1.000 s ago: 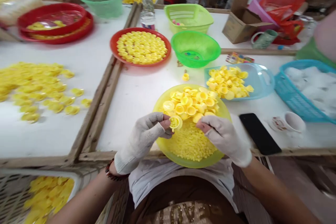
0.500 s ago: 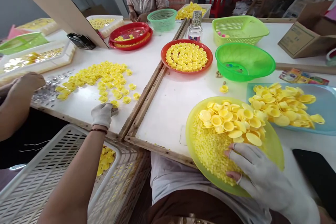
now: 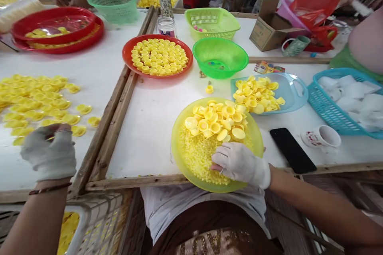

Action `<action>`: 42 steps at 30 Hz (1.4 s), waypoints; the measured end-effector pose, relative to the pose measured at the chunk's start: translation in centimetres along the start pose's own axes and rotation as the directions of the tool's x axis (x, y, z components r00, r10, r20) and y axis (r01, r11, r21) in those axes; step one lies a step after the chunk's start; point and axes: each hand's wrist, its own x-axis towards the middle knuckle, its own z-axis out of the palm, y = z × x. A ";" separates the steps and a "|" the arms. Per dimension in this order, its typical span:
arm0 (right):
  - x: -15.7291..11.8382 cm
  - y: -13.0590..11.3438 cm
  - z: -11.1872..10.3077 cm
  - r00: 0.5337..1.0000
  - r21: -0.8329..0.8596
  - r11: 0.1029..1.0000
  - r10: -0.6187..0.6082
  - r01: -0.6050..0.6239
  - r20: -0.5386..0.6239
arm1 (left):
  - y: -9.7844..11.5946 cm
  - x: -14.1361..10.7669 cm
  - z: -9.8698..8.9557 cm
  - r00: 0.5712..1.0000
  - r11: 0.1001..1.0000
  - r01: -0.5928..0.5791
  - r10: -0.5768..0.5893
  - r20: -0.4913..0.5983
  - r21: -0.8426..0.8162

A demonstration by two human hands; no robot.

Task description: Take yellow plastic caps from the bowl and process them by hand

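Observation:
My left hand (image 3: 50, 152), in a white glove with bare fingertips, hovers at the edge of a spread of yellow plastic hat-shaped pieces (image 3: 37, 95) on the left table. Its fingers curl in towards the thumb; what they hold, if anything, is hidden. My right hand (image 3: 239, 162), gloved the same way, rests in a yellow plate (image 3: 257, 143). Small pale-yellow beads (image 3: 197, 159) lie under its curled fingertips, and I cannot make out what is between them. Shallow yellow cup-shaped pieces (image 3: 215, 121) are heaped on the plate's far side.
Behind the plate stand an orange-red plate (image 3: 127, 53) of yellow pieces and a green bowl (image 3: 203, 53). To the right are a light-blue tray (image 3: 291, 95), a phone (image 3: 291, 149), a white mug (image 3: 321, 137) and a blue basket (image 3: 329, 105). A raised wooden edge (image 3: 115, 115) divides the tables.
The view has swung right, bringing the mug and blue basket into sight. My right fingers, spread before, are now drawn together in the beads. My left hand stays by the yellow pieces, fingers curled.

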 end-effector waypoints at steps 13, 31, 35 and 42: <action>1.8 -0.5 -1.5 0.686 0.967 -0.254 0.698 -0.030 0.204 | 16.8 -10.0 10.2 0.559 0.656 -0.726 0.737 0.380 -0.206; 4.9 -0.5 -2.8 0.696 0.950 -0.298 0.702 0.096 0.150 | 16.1 -14.8 10.2 0.661 0.725 -0.680 0.672 0.334 -0.113; 7.1 -1.2 -3.4 0.686 0.961 -0.209 0.727 0.181 0.029 | 17.6 -15.4 10.6 0.674 0.768 -0.590 0.639 0.372 -0.249; 7.5 -1.4 -3.2 0.639 0.963 -0.094 0.763 0.252 -0.092 | 18.4 -15.7 11.2 0.701 0.806 -0.497 0.592 0.398 -0.321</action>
